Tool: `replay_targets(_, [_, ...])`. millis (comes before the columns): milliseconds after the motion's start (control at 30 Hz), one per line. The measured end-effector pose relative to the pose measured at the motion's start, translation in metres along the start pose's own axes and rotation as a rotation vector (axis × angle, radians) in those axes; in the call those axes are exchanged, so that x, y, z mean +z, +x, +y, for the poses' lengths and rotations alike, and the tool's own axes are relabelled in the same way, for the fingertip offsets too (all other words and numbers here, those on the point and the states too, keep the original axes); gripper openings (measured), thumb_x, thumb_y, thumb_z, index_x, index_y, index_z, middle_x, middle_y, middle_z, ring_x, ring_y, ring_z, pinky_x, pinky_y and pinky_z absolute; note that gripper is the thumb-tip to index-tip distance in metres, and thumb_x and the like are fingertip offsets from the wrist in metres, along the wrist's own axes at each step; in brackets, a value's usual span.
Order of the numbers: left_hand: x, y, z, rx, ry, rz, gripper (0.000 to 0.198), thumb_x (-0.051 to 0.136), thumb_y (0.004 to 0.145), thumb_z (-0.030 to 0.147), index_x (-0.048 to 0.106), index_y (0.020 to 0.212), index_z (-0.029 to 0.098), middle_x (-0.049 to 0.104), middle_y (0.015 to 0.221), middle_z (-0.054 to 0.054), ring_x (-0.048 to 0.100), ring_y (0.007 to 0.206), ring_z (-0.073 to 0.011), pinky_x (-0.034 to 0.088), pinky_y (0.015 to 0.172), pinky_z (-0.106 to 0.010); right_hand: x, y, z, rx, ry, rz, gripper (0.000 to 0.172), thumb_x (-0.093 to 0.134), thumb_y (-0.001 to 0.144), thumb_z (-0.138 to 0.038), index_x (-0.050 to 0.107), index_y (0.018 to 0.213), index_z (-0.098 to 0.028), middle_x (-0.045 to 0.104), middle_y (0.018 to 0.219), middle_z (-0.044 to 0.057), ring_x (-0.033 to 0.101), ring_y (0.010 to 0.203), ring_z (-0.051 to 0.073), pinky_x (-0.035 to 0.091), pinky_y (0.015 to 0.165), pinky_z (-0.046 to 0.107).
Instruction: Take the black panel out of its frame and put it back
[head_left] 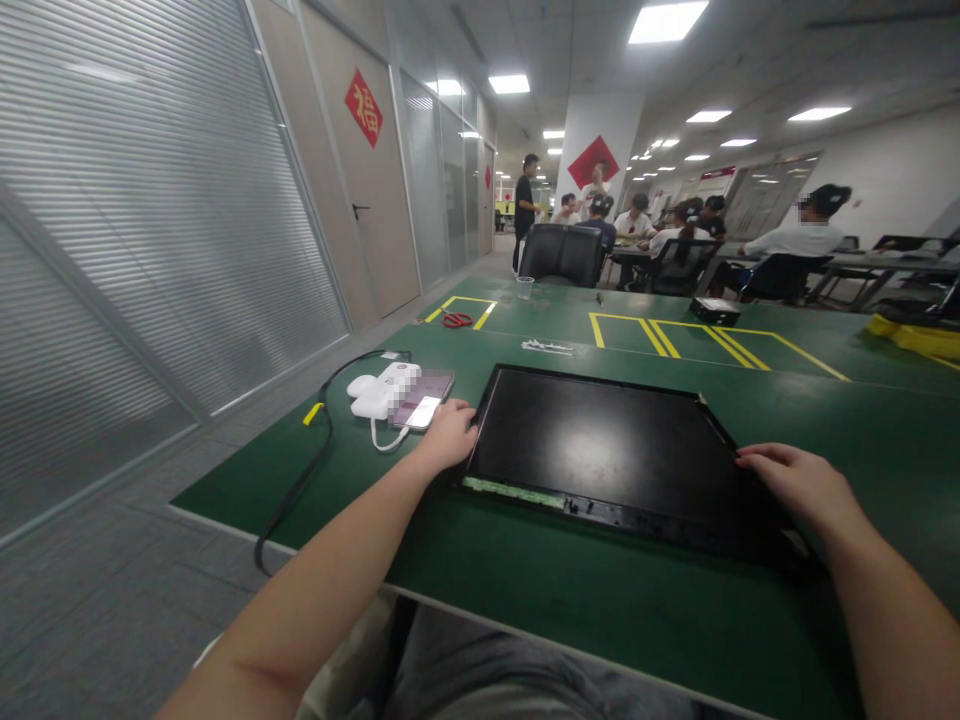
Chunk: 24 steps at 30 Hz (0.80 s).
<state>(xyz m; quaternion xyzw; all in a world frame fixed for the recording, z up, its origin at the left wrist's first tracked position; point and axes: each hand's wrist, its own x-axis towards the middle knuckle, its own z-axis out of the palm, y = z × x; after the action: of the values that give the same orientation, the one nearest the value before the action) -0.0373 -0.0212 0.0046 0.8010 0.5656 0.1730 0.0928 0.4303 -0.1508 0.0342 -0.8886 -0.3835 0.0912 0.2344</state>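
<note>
A flat black screen panel [600, 445] lies on the green table [570, 590] in front of me, with a strip of exposed circuit along its near edge. My left hand [450, 432] grips the panel's left edge, fingers curled over it. My right hand [799, 485] rests on the panel's right edge, fingers laid along the frame and closed on it.
A phone [424, 400] and a white charger [375, 392] with a black cable [315, 460] lie left of the panel. Red scissors [456, 319], a clear cup [525, 287], small parts [547, 347] and a black box [714, 310] sit farther back. Several people sit at tables beyond.
</note>
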Motion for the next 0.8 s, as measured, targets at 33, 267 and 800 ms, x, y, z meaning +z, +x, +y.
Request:
replay_targets(33, [0.001,0.0,-0.001,0.003,-0.012,0.01,0.035,0.054,0.086,0.02,0.075,0.113,0.013,0.064,0.131,-0.019,0.057,0.125,-0.0322,0.042,0.112,-0.044,0.0,0.0,0.0,-0.002,0.001,-0.009,0.031,0.057,0.066,-0.044,0.078,0.079,-0.026,0.075,0.088,0.007,0.066,0.084,0.027,0.048,0.071,0.036])
replay_targets(267, [0.005,0.002,-0.004,0.023,-0.093,0.04,0.033,0.055,0.083,0.018,0.077,0.107,0.014,0.066,0.126,-0.017,0.059,0.124,-0.0328,0.043,0.112,-0.047,0.003,0.009,0.009,-0.058,0.022,-0.008,0.031,0.057,0.064,-0.046,0.077,0.077,-0.027,0.076,0.086,0.007,0.067,0.083,0.029,0.049,0.07,0.038])
replay_targets(800, [-0.011,-0.006,0.019,-0.412,-1.209,0.033,0.033,0.064,0.077,0.015,0.078,0.107,0.018,0.077,0.08,-0.003,0.07,0.07,-0.0197,0.056,0.07,-0.031,0.008,0.016,0.016,-0.059,-0.031,0.01,0.032,0.054,0.066,-0.049,0.077,0.076,-0.029,0.076,0.088,0.006,0.067,0.087,0.03,0.049,0.074,0.039])
